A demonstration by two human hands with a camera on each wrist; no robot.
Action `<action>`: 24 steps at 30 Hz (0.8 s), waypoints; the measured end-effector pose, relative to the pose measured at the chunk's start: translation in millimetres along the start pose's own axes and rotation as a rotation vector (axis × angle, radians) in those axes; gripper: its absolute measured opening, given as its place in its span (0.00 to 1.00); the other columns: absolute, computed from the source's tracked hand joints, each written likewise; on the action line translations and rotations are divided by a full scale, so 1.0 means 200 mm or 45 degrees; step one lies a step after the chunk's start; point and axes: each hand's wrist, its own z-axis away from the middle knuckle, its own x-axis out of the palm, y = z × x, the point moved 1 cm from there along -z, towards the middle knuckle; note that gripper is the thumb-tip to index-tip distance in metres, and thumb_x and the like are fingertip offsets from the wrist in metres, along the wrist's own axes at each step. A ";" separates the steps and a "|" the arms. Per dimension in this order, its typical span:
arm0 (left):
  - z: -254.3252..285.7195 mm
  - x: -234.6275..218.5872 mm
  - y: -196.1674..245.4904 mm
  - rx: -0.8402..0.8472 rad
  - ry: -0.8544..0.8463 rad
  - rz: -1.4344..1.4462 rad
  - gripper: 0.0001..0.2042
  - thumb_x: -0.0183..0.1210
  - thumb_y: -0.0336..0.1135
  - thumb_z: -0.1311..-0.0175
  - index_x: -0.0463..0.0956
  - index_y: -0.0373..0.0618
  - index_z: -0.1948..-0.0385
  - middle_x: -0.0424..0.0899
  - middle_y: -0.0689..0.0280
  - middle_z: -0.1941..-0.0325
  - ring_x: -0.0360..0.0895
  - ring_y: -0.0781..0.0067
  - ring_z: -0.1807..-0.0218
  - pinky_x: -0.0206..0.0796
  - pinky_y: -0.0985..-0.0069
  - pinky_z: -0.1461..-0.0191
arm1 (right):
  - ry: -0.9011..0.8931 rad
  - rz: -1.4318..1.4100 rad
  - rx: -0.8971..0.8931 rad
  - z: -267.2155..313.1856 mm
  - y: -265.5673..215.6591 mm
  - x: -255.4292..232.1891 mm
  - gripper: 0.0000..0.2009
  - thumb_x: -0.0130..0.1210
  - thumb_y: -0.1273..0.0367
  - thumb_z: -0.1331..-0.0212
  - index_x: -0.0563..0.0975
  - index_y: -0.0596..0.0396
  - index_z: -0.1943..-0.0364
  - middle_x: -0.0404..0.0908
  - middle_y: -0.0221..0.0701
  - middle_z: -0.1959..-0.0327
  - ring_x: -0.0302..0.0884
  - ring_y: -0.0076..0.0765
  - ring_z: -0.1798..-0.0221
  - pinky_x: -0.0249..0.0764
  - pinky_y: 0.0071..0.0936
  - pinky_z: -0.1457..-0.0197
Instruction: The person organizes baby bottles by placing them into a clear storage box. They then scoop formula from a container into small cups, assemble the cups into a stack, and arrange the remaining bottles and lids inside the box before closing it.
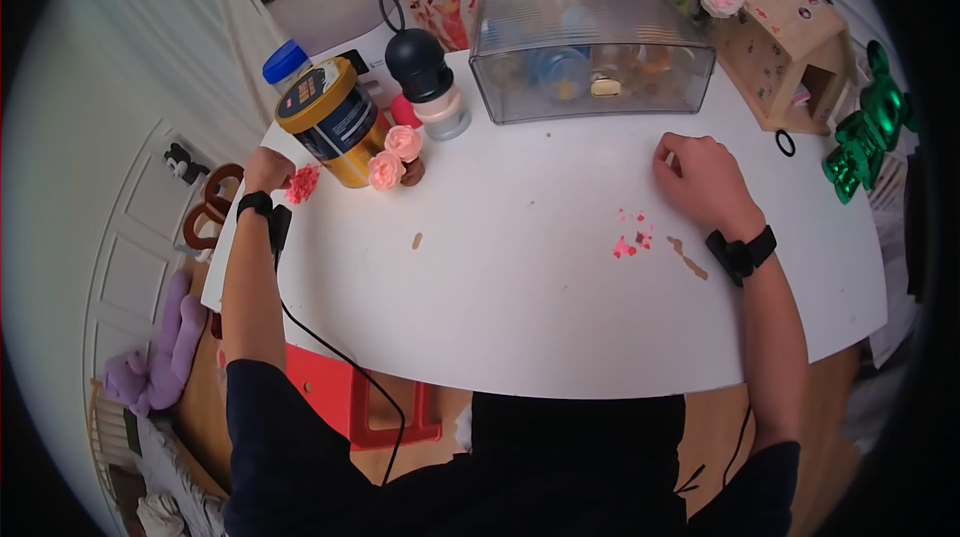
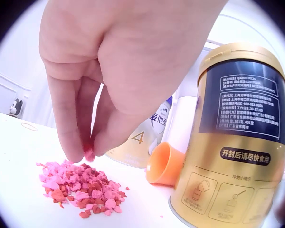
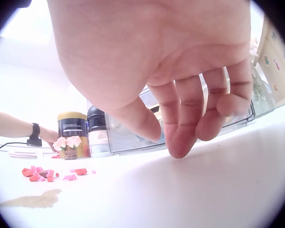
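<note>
- Head view: a white table [image 1: 560, 317] is filling a cluttered room, with a clear plastic storage box [image 1: 592, 52] and a small wooden house [image 1: 790, 42] sitting along its far edge. The left hand [image 1: 268, 172] is working at the table's far left corner, its fingertips touching a small pile of pink crumbs [image 1: 302, 184] just beside a gold tin [image 1: 335, 122] and two pink paper roses [image 1: 393, 157]. The right hand [image 1: 700, 177] is resting well apart on the other side, loosely curled and holding nothing, with a thin scatter of pink bits [image 1: 632, 240] lying just in front of its wrist.
- Left wrist view: the fingers [image 2: 73, 128] are coming straight down and closing on a crumb at the pile's near-left edge. The pile [image 2: 80, 186] is looking flaky, pink mixed with red, spreading low and irregular with no clear long axis.
- Right wrist view: the right hand's fingertips [image 3: 180, 142] are touching bare table, gripping nothing; the scatter [image 3: 42, 173] is lying off to the left, towards the left arm.
</note>
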 end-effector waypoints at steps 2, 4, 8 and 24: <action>-0.03 0.01 -0.03 -0.048 0.015 0.014 0.06 0.70 0.24 0.43 0.91 0.30 0.66 0.93 0.54 0.69 0.93 0.63 0.70 0.88 0.72 0.60 | -0.001 -0.005 -0.006 0.00 0.00 0.01 0.08 0.58 0.67 0.33 0.85 0.55 0.61 0.89 0.39 0.71 0.87 0.53 0.64 0.83 0.47 0.56; -0.02 0.01 -0.04 -0.028 0.019 0.000 0.06 0.71 0.25 0.42 0.90 0.29 0.67 0.93 0.54 0.70 0.93 0.62 0.70 0.88 0.72 0.62 | 0.002 -0.005 -0.009 0.00 0.01 0.01 0.08 0.58 0.67 0.33 0.86 0.55 0.61 0.89 0.39 0.71 0.87 0.53 0.65 0.83 0.47 0.56; 0.03 -0.01 -0.03 0.048 0.006 0.085 0.07 0.73 0.27 0.41 0.89 0.28 0.69 0.92 0.55 0.72 0.93 0.63 0.72 0.87 0.72 0.64 | 0.010 0.001 -0.017 0.00 0.01 0.01 0.08 0.58 0.67 0.33 0.85 0.54 0.61 0.88 0.38 0.71 0.86 0.53 0.64 0.82 0.47 0.56; 0.09 0.07 0.12 0.179 0.048 -0.318 0.10 0.65 0.28 0.39 0.95 0.47 0.61 0.95 0.55 0.60 0.93 0.56 0.56 0.83 0.63 0.45 | 0.018 0.008 -0.041 0.01 0.00 0.00 0.08 0.58 0.67 0.33 0.85 0.55 0.61 0.89 0.40 0.70 0.87 0.54 0.63 0.82 0.48 0.56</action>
